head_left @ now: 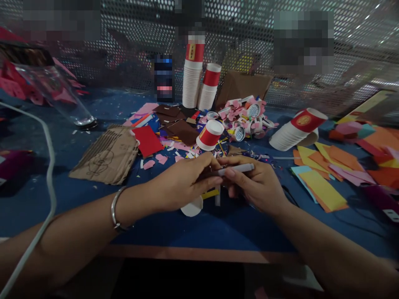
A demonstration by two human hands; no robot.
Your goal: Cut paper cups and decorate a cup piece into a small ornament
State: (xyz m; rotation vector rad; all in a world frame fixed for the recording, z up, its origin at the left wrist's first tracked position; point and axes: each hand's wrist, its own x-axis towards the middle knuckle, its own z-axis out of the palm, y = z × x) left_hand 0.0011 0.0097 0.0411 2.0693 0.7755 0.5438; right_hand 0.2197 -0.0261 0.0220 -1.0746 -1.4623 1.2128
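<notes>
**Both hands on 1 grey pen, over a table of cups and paper**

My left hand (183, 180) and right hand (260, 185) meet above the blue table (199, 230), and between them I hold a grey pen (238, 168) lying nearly level. My right thumb and fingers are pinched around its barrel; my left fingers are closed on the other end, though I cannot tell whether they grip a cap or the pen itself. Holding it at both ends keeps it steady, I judge, as for pulling it apart or closing it.

Just under my left hand lies a white paper disc (192, 206) with a yellow strip (210, 194) beside it, close enough to work on.

Cups hold nothing I can see. 2 upright stacks of red-banded cups (199, 85) stand at the back, 1 stack lies on its side (293, 131) to the right, and 1 single cup (210, 135) sits upside down near my hands. A tipped clear glass (60, 97) on the left looks empty. Coloured paper sheets (324, 185) lie spread to the right, a scrap of cardboard (107, 155) to the left.
</notes>
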